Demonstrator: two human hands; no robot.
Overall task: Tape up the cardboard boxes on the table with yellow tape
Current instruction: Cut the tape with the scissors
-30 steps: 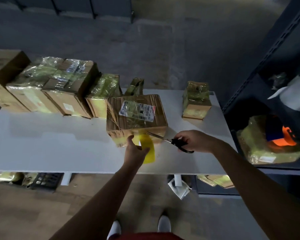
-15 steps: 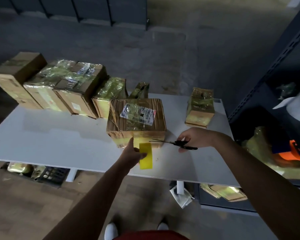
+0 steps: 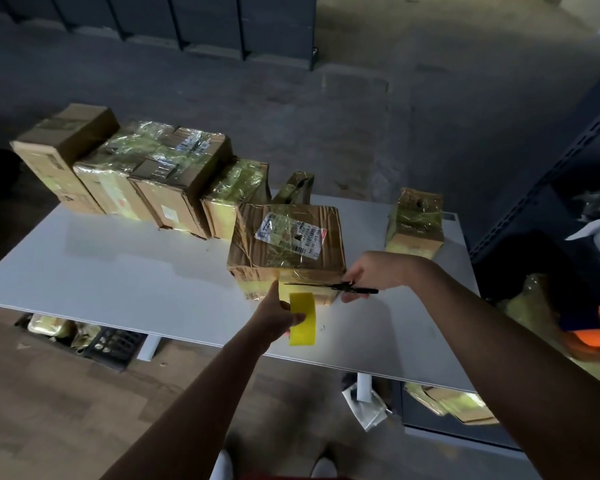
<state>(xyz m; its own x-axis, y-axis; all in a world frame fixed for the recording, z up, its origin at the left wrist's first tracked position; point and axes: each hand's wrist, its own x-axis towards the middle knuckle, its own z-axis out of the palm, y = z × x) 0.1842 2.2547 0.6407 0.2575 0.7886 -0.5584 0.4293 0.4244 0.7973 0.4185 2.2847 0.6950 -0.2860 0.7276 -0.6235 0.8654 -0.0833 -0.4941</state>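
Pinching the yellow tape strip at lower centre, the left hand holds it with its long axis running up-down in frame. Right hand grips the scissors, blades crosswise just above the strip's top edge, pointing left. Cardboard box sits directly behind; can't tell if the strip is attached. Other boxes line the table at upper left.

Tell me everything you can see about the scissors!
The scissors are slim and dark, with thin blades and black handles. The right hand grips the handles. The blades lie almost level, pointing left across the near face of the cardboard box, just above the yellow tape strip that the left hand pinches. The blades look nearly closed; whether they touch the tape is unclear.
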